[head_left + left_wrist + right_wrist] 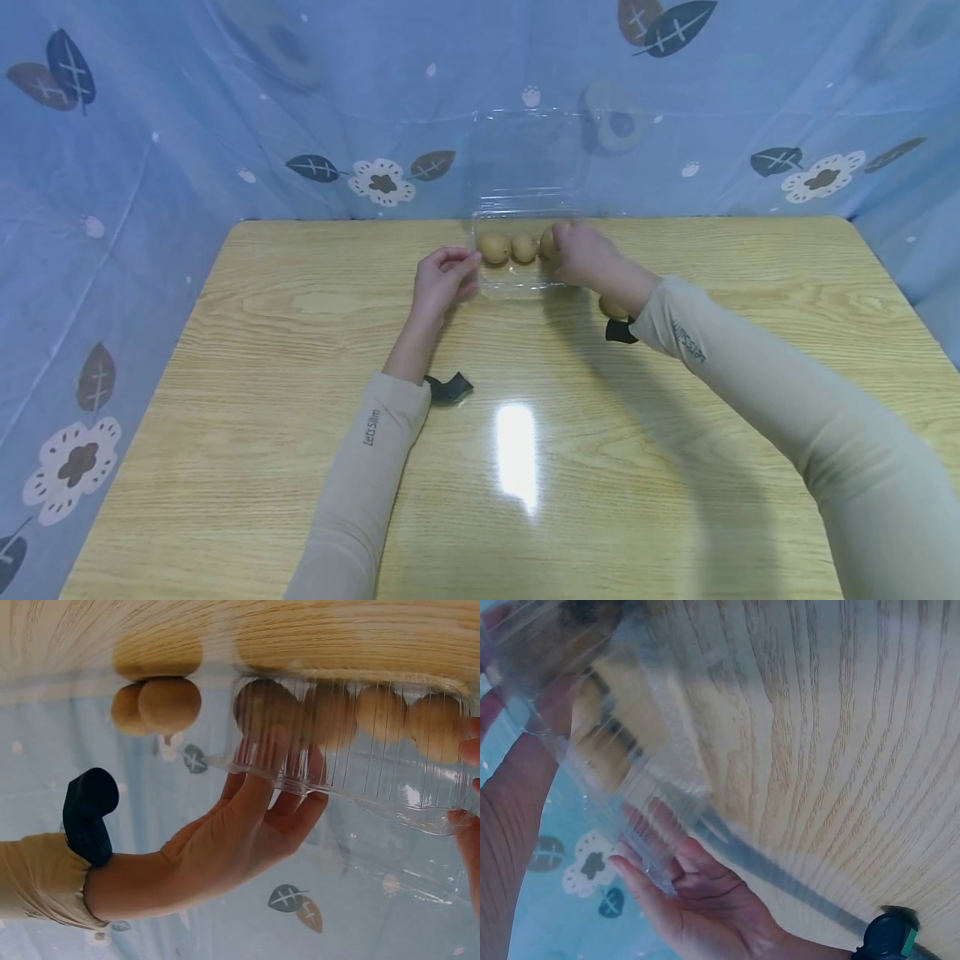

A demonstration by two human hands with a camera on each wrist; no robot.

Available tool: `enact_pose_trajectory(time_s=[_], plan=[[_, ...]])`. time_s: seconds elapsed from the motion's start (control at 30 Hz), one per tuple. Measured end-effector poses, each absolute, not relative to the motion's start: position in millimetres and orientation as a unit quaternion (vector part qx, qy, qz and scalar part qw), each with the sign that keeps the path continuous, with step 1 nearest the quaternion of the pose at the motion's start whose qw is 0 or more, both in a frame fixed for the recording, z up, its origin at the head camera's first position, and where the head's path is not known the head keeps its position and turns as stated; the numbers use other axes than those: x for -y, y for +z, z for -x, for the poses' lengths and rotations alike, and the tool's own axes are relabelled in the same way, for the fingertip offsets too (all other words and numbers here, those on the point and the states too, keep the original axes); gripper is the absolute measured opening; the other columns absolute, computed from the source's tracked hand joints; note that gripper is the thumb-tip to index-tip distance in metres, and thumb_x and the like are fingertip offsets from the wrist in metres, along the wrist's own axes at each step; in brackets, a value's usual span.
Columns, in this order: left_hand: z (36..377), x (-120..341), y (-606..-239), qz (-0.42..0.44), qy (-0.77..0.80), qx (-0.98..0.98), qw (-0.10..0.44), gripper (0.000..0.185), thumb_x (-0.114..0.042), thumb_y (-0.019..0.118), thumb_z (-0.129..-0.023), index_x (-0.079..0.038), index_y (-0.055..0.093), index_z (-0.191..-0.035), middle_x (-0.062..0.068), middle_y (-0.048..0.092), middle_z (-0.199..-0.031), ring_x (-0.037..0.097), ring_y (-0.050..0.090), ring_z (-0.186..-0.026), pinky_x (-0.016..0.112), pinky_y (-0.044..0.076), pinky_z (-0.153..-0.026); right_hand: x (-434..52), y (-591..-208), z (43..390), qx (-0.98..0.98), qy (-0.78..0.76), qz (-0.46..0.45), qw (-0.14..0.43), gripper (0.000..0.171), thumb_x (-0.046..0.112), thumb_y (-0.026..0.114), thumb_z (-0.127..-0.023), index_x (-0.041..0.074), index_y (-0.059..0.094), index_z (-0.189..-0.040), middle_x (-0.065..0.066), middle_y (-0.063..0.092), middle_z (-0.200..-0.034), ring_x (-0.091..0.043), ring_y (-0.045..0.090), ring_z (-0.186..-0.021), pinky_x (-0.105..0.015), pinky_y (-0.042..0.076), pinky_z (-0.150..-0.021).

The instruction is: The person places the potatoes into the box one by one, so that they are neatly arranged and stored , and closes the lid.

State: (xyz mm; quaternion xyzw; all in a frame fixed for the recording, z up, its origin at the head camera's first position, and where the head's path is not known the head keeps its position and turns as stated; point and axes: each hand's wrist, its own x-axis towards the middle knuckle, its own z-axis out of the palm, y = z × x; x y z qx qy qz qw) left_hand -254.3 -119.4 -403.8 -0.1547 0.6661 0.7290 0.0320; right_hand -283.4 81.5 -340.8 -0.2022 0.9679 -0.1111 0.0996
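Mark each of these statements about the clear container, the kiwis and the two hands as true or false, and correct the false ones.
1. The clear plastic container stands on a wooden table. True.
2. The container's lid is closed over the fruit. False: the lid stands open, leaning up at the back.
3. The left hand touches the container's left edge. True.
4. The right hand rests flat on the table, far from the container. False: it is at the container's right end, on a kiwi.
5. Kiwis lie in a row inside the container. True: two more show beside the one by the right hand.
6. No fruit lies outside the container. False: another kiwi lies on the table under the right forearm.
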Motion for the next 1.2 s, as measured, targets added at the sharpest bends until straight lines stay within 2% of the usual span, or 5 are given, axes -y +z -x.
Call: enact_pose_trajectory(time_s=[0.2, 0.4, 0.57, 0.83, 1.2], plan=[[254, 120, -404, 0.155, 0.73, -0.665, 0.03, 0.027, -0.018, 0.069, -0.081, -0.004, 0.06, -0.103, 0.001, 0.059, -0.085, 0.01, 0.058, -0.076, 0.02, 0.058, -0.065, -86, -337, 278, -0.966, -0.134, 0.207, 0.073, 0.029, 0.011, 0.067, -0.072, -0.003, 0.055, -0.095, -0.023, 0.059, -0.096, -0.035, 0.055, -0.09, -0.046, 0.052, -0.077], [254, 120, -405, 0.157, 0.722, -0.673, 0.036, 0.029, -0.02, 0.069, -0.081, -0.006, 0.06, -0.104, 0.001, 0.059, -0.088, 0.01, 0.059, -0.077, 0.021, 0.058, -0.067, -92, -333, 276, -0.963, -0.158, 0.199, 0.087, 0.034, 0.015, 0.063, -0.077, -0.005, 0.055, -0.103, -0.022, 0.059, -0.093, -0.031, 0.054, -0.079, -0.041, 0.051, -0.068], [254, 119, -404, 0.155, 0.723, -0.672, 0.037, 0.029, -0.019, 0.069, -0.081, -0.005, 0.059, -0.105, 0.001, 0.059, -0.089, 0.011, 0.059, -0.078, 0.021, 0.058, -0.067, -101, -325, 276, -0.959, -0.182, 0.191, 0.1, 0.038, 0.025, 0.062, -0.082, -0.004, 0.056, -0.105, -0.022, 0.06, -0.095, -0.028, 0.055, -0.077, -0.037, 0.05, -0.066], [253, 120, -403, 0.153, 0.726, -0.669, 0.035, 0.029, -0.018, 0.068, -0.082, -0.005, 0.059, -0.105, 0.001, 0.059, -0.089, 0.011, 0.059, -0.079, 0.021, 0.058, -0.068, -112, -318, 271, -0.956, -0.189, 0.198, 0.103, 0.033, 0.024, 0.06, -0.082, -0.001, 0.058, -0.104, -0.021, 0.061, -0.101, -0.033, 0.057, -0.093, -0.043, 0.05, -0.078], [254, 119, -404, 0.152, 0.726, -0.669, 0.037, 0.029, -0.02, 0.069, -0.081, -0.006, 0.06, -0.105, 0.001, 0.06, -0.09, 0.012, 0.06, -0.081, 0.022, 0.058, -0.07, -130, -315, 265, -0.953, -0.201, 0.208, 0.085, 0.032, 0.022, 0.057, -0.085, -0.003, 0.057, -0.104, -0.024, 0.06, -0.101, -0.035, 0.057, -0.093, -0.046, 0.049, -0.079]])
